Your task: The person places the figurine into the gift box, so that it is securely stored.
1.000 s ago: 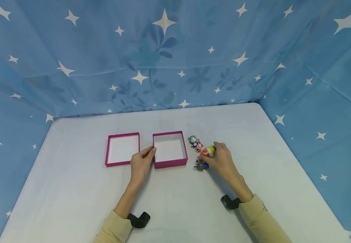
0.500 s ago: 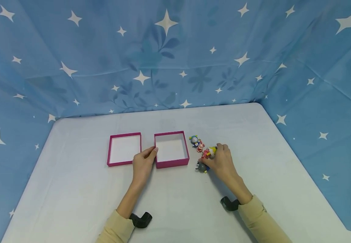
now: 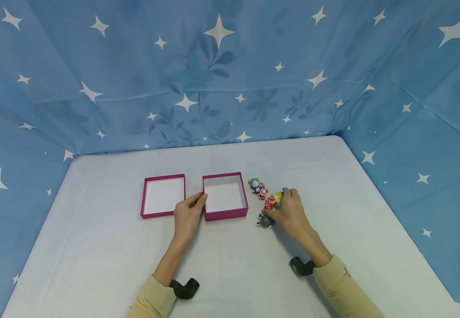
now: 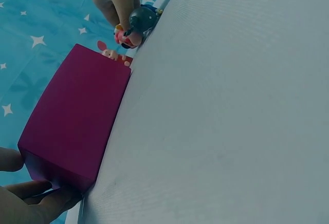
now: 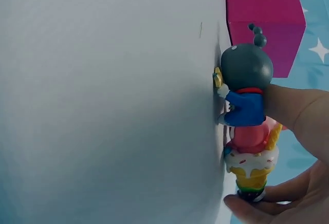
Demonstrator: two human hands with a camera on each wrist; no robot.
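My left hand (image 3: 188, 216) grips the left side of an open magenta box (image 3: 226, 214) with a white inside; its thumb and fingers show at one end of the box (image 4: 77, 116) in the left wrist view. To the box's right, my right hand (image 3: 292, 213) holds an ice-cream figurine (image 5: 252, 157) with a pink top and yellow cone, fingers at the cone's tip. A grey-headed figurine (image 5: 248, 67) in blue lies against it and hides part of the thumb. Behind them rest a blue-capped figurine (image 3: 255, 185) and a pink piglet figurine (image 3: 263, 192).
A shallow magenta-rimmed lid (image 3: 163, 215), white inside, lies left of the box, partly behind my left hand. All stand on a white-covered table (image 3: 230, 265). A blue star-patterned curtain (image 3: 134, 79) hangs behind and along the sides.
My right thumb and the grey-headed figurine have shifted slightly toward the front of the table. The head view has moved a little. My left hand stays at the box.
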